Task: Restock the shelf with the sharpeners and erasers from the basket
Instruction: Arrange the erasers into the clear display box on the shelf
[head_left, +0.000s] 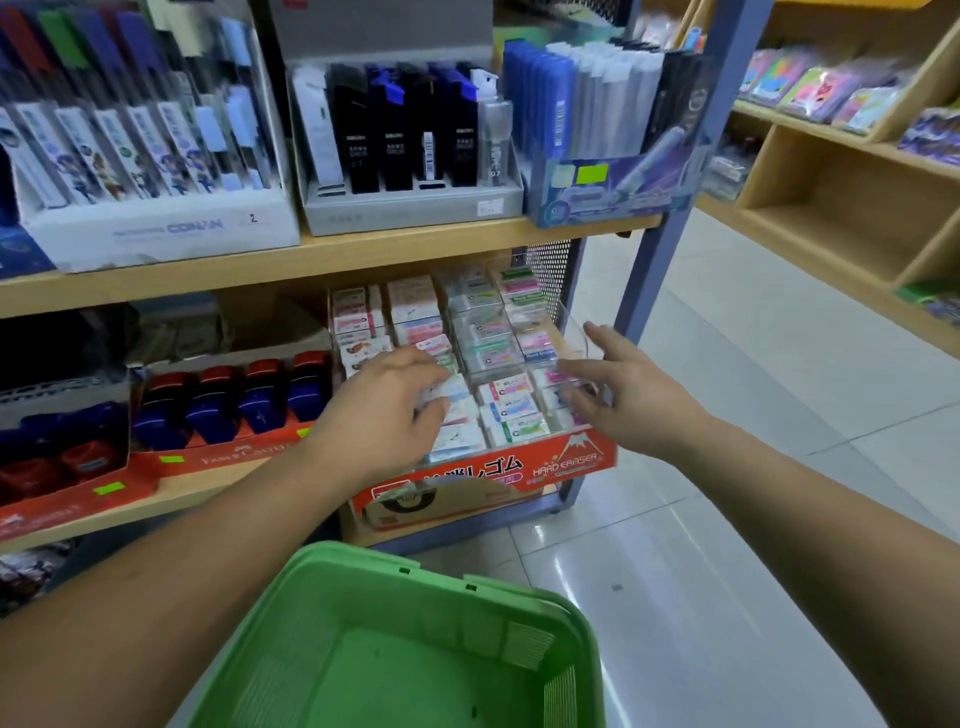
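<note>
A red display box (519, 470) marked HARD ERASER sits on the lower shelf, packed with rows of small wrapped erasers (511, 410). My left hand (387, 410) lies over the left rows, fingers curled down onto the erasers; whether it pinches one is hidden. My right hand (631, 397) reaches in from the right with spread, straight fingers touching the right rows. Red and blue sharpeners (234, 402) stand in a red tray to the left. The green basket (415, 639) hangs below, its visible inside bare.
The upper shelf (332, 254) carries display boxes of pens and pencil leads. A blue-grey upright (649, 291) ends the shelf unit on the right. White tiled floor (727, 467) lies beyond it, with wooden shelving (831, 218) at the far right.
</note>
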